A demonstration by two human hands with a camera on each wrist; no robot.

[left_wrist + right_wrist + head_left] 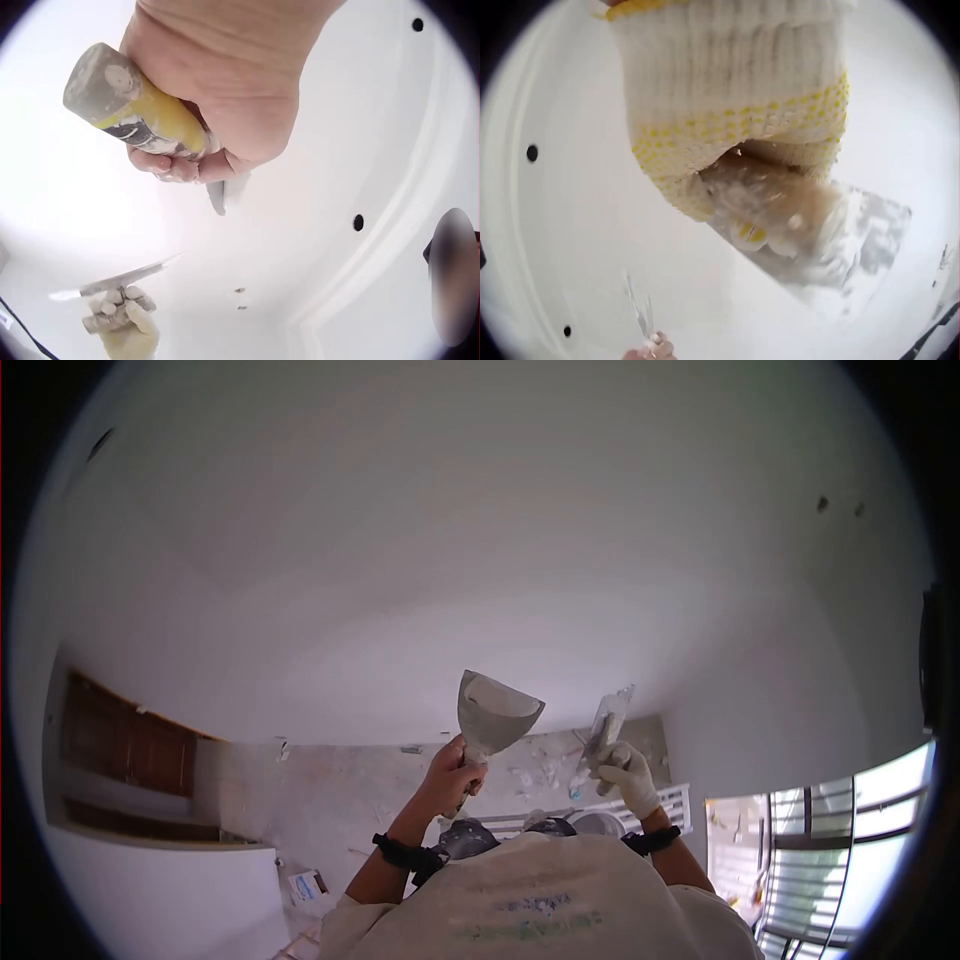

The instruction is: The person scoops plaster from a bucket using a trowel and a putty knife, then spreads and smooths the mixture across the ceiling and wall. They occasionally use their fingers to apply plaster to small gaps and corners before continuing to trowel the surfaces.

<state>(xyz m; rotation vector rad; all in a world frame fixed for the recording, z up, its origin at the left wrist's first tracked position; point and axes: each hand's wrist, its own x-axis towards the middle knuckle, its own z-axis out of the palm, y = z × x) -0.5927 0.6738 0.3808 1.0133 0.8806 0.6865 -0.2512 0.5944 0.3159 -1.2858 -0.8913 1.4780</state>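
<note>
My bare left hand (450,775) grips a wide putty knife (490,718), its flared blade pointing up and carrying a pale patch of filler. In the left wrist view the fingers wrap round its yellow and grey handle (154,112), which is smeared with white. A white knitted glove with yellow dots covers my right hand (632,782). That hand holds a plastering trowel (608,722) by its grip, the flat blade tilted and streaked with white. In the right wrist view the trowel (802,232) hides part of the gloved fingers. Both tools are held up, apart from each other.
A large smooth white surface (480,560) fills the view ahead. Below lies a floor (340,790) with scattered debris. A white slatted piece (680,808) is beneath the right forearm. Brown wooden doors (130,738) are at left, a barred window (820,850) at right.
</note>
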